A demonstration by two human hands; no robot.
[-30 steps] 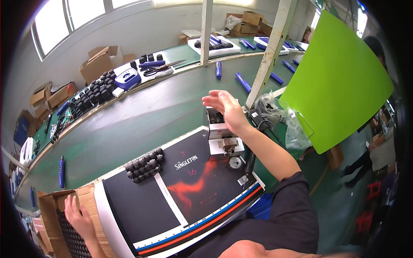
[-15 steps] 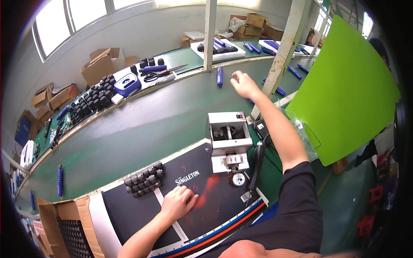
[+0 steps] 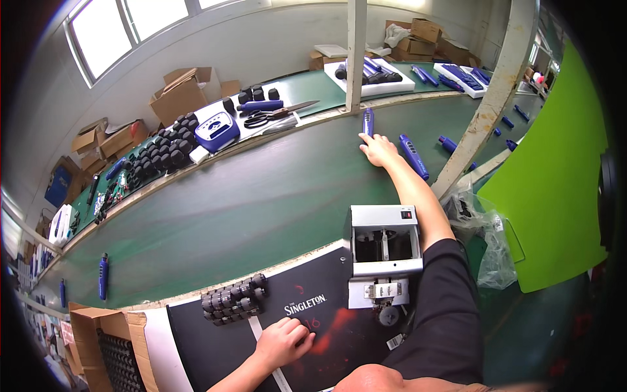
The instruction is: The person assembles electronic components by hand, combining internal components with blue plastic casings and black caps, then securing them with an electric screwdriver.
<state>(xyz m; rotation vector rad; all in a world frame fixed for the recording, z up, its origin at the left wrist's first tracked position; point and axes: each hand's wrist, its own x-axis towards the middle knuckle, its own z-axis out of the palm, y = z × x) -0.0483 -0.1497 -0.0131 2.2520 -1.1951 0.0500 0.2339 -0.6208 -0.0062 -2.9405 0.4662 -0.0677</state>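
Note:
My right hand (image 3: 379,150) reaches far across the green surface, its fingers apart. Its fingertips meet the near end of a slim blue handheld device (image 3: 368,120), which lies lengthwise away from me. Just right of that hand is another blue device (image 3: 414,157). My left hand (image 3: 284,341) rests on the black printed mat (image 3: 333,353) with its fingers curled under; whether anything is inside them is hidden. Several rows of small black ribbed parts (image 3: 234,300) stand beyond the left hand. A silver benchtop machine (image 3: 385,268) sits at the mat's right, beside my right arm.
Black caps (image 3: 160,151), a blue-and-white box-shaped device (image 3: 217,130) and scissors (image 3: 258,119) occupy the far ledge. A rusty white post (image 3: 486,111) and a bright green panel (image 3: 555,176) stand at the right. An open carton (image 3: 136,340) holds more black parts at the left.
My right hand has come to the near end of the blue device, from the gap to its right. The left hand stays on the mat. The view has shifted, showing more of the right side.

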